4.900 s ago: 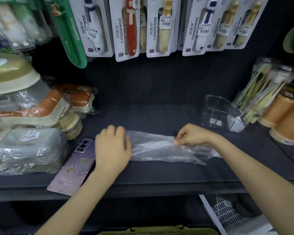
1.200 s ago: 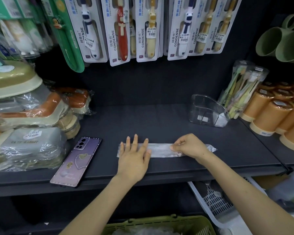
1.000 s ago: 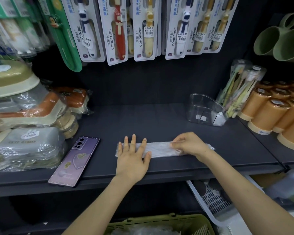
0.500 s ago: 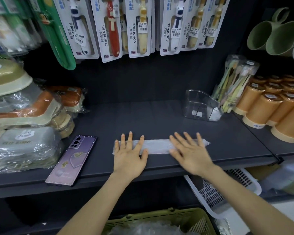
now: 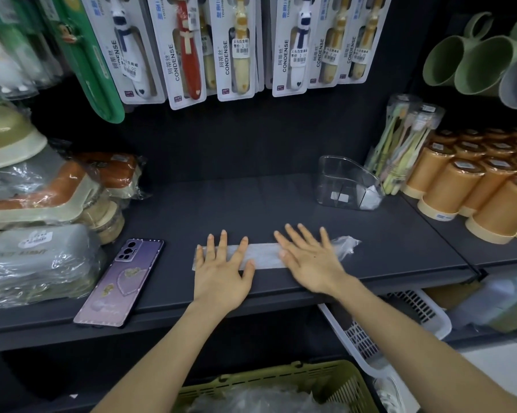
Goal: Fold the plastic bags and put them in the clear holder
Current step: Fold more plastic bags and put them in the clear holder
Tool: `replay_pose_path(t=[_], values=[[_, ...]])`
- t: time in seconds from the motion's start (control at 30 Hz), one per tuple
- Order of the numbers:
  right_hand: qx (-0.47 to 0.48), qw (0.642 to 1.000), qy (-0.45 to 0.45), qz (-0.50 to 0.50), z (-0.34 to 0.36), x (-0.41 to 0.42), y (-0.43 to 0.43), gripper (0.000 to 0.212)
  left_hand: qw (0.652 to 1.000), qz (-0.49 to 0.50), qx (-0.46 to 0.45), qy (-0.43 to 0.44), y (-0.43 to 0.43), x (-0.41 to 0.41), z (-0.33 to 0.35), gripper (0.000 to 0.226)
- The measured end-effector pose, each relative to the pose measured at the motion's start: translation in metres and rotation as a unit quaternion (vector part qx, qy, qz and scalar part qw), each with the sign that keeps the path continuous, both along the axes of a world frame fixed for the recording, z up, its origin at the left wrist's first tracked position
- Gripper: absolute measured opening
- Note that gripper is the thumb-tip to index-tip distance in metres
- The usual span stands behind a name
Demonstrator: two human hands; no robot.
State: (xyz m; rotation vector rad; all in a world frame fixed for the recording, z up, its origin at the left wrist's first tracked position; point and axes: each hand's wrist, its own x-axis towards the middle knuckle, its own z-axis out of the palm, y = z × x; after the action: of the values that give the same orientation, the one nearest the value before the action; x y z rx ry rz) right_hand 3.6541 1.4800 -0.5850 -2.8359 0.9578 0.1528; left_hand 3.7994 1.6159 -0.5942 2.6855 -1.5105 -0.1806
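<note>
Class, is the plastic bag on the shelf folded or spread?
Folded: the plastic bag is a narrow strip, pressed flat by left hand and right hand.

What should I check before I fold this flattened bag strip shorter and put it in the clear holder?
1. Plastic bag folded into a narrow strip on the shelf: ok.
2. Left hand flat on the strip's left end: ok.
3. Right hand flat on its right part: ok.
4. Strip's right tip, past the right hand, smoothed: not ok, it looks crumpled.
5. Clear holder upright with room inside: ok.
6. Phone apart from the strip: ok.
</note>
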Motion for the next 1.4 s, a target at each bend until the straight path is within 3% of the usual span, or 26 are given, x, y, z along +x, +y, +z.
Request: replay_pose_path(t=[0.17,0.27,0.3,0.37,0.47,0.57,0.7,0.8,0.87,0.93,1.1,1.2,1.23,1.27,1.3,1.33,1.4], values=[[-0.001,0.999,0.006,-0.054,0.004,-0.038,-0.024,0.057,1.0,-0.001,-0.006,-0.011,0.0,0.0,-0.001,0.062],[-0.039,0.99,-0.103,-0.091,0.015,-0.031,-0.021,0.077,1.0,-0.004,-0.003,-0.01,0.0,0.0,-0.002,0.083],[-0.064,0.986,-0.116,-0.097,0.02,-0.029,-0.021,0.076,1.0,-0.006,-0.002,-0.008,0.0,0.001,-0.002,0.085],[-0.088,0.989,-0.078,-0.092,0.028,-0.027,-0.025,0.053,1.0,-0.013,-0.005,-0.001,0.0,0.003,0.0,0.074],[0.022,0.992,-0.061,-0.109,0.038,-0.029,-0.024,0.009,0.999,-0.029,-0.023,0.036,0.001,0.011,0.005,0.072],[0.102,0.987,-0.071,-0.105,0.044,-0.035,-0.015,0.027,0.993,-0.055,-0.094,0.041,0.0,0.021,0.016,0.08],[0.125,0.98,-0.099,-0.12,0.044,-0.044,0.004,0.023,0.952,-0.131,-0.277,0.011,0.006,-0.004,0.025,0.038],[0.221,0.953,-0.141,-0.151,0.046,-0.046,0.014,0.022,0.932,-0.215,-0.277,0.093,0.011,-0.039,0.022,0.04],[0.308,0.913,-0.179,-0.2,0.05,-0.046,0.017,0.019,0.933,-0.226,-0.25,0.123,0.012,-0.049,0.015,0.048],[0.416,0.847,-0.203,-0.261,0.056,-0.047,0.018,0.02,0.935,-0.207,-0.259,0.125,0.01,-0.054,0.009,0.052],[0.598,0.699,-0.255,-0.298,0.074,-0.043,0.016,0.011,0.918,-0.116,-0.352,0.14,0.001,-0.063,0.009,0.027],[0.707,0.537,-0.36,-0.287,0.088,-0.04,0.009,0.026,0.892,0.01,-0.356,0.277,-0.004,-0.062,0.022,0.016],[0.714,0.503,-0.395,-0.284,0.091,-0.04,0.004,0.033,0.874,0.046,-0.359,0.325,-0.006,-0.06,0.027,0.024],[0.705,0.498,-0.42,-0.281,0.091,-0.037,0.0,0.036,0.848,0.082,-0.363,0.377,-0.008,-0.056,0.03,0.033],[0.683,0.519,-0.432,-0.277,0.088,-0.034,-0.002,0.037,0.816,0.116,-0.369,0.429,-0.009,-0.053,0.032,0.039],[0.653,0.562,-0.428,-0.273,0.083,-0.028,0.0,0.035,0.788,0.144,-0.37,0.47,-0.01,-0.05,0.035,0.039],[0.569,0.685,-0.377,-0.257,0.071,-0.014,0.008,0.028,0.759,0.164,-0.358,0.519,-0.01,-0.043,0.035,0.027]])
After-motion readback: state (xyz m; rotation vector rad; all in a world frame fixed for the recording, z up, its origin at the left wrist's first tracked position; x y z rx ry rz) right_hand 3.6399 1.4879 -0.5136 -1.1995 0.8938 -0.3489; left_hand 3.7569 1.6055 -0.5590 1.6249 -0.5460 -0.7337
